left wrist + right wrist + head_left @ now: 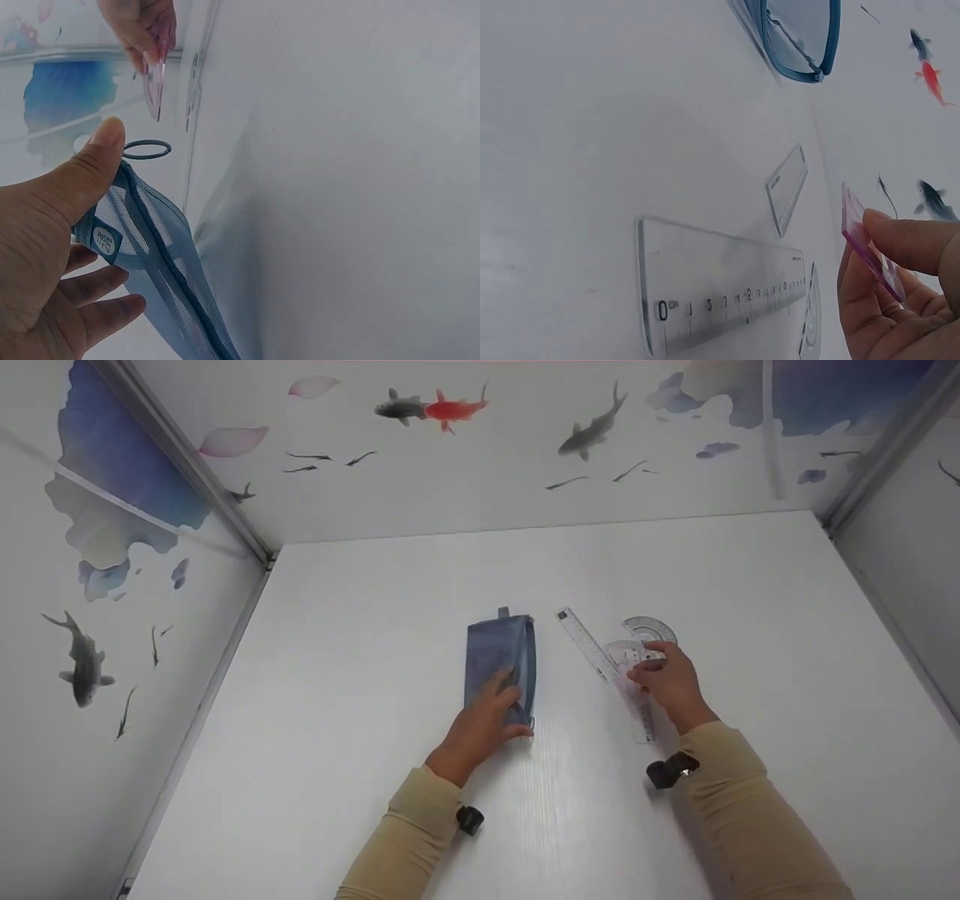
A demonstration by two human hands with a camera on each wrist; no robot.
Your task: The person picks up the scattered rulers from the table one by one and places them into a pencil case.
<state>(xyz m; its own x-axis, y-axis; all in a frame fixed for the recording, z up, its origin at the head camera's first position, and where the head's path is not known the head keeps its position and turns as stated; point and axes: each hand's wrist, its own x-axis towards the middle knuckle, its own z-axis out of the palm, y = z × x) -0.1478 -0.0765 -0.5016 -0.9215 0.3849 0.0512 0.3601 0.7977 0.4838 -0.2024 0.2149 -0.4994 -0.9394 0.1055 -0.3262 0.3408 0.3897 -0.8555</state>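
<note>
A blue mesh zip pencil case [489, 649] stands on the table with its opening facing right. My left hand [480, 724] grips its near end, thumb on one side and fingers on the other. The left wrist view shows its zip, a small tag [103, 241] and a ring [148, 149] beside the thumb. Off to the right, my right hand [673, 684] pinches a thin, pink-tinted clear plastic piece [873, 262] between thumb and fingers. Under and around that hand lie a slanted clear ruler [583, 641], a second clear ruler [720, 277] and a clear protractor [651, 624].
White table [337, 660] all round the things. A panel [495, 487] painted with fish closes off the back, and another painted panel [150, 660] stands at the left. Metal frame posts run up at the table's corners.
</note>
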